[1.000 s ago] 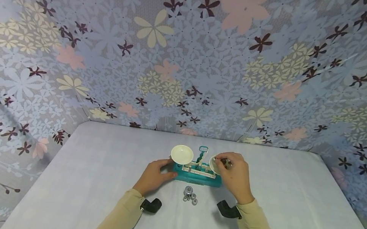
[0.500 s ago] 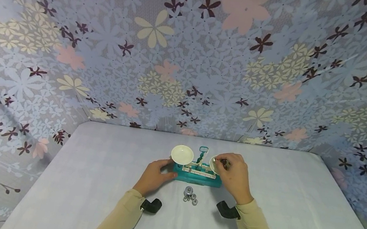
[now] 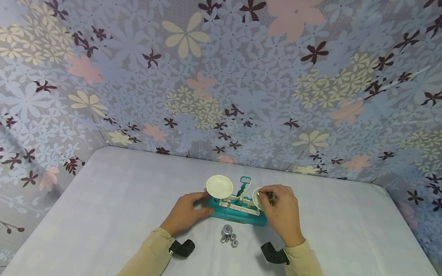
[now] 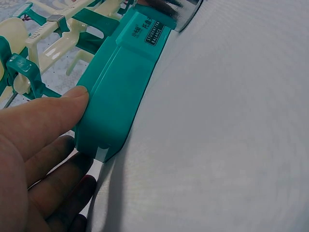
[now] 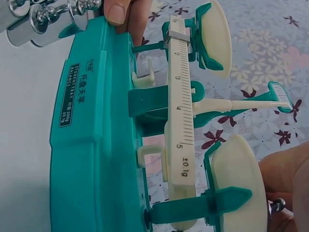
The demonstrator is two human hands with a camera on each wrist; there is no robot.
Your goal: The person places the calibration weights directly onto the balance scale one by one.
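A teal student tray balance (image 3: 238,214) with two cream pans stands on the white-covered table. My left hand (image 3: 187,212) holds the left end of its base; in the left wrist view the thumb (image 4: 72,104) presses on the base edge, and the other fingers lie around the end. Over the right pan (image 3: 255,200), my right hand (image 3: 284,215) pinches a small metal weight (image 5: 277,205) by its knob, mostly covered by the fingers. The left pan (image 3: 219,186) holds nothing. On the ruled beam, the metal rider (image 5: 177,36) sits near the low end.
Several shiny knobbed weights (image 3: 227,232) stand clustered on the table in front of the balance, between the forearms. The balance's pointer and scale plate (image 3: 245,179) rise behind the beam. A flowered cloth wall (image 3: 227,88) closes off the back of the table (image 3: 132,182).
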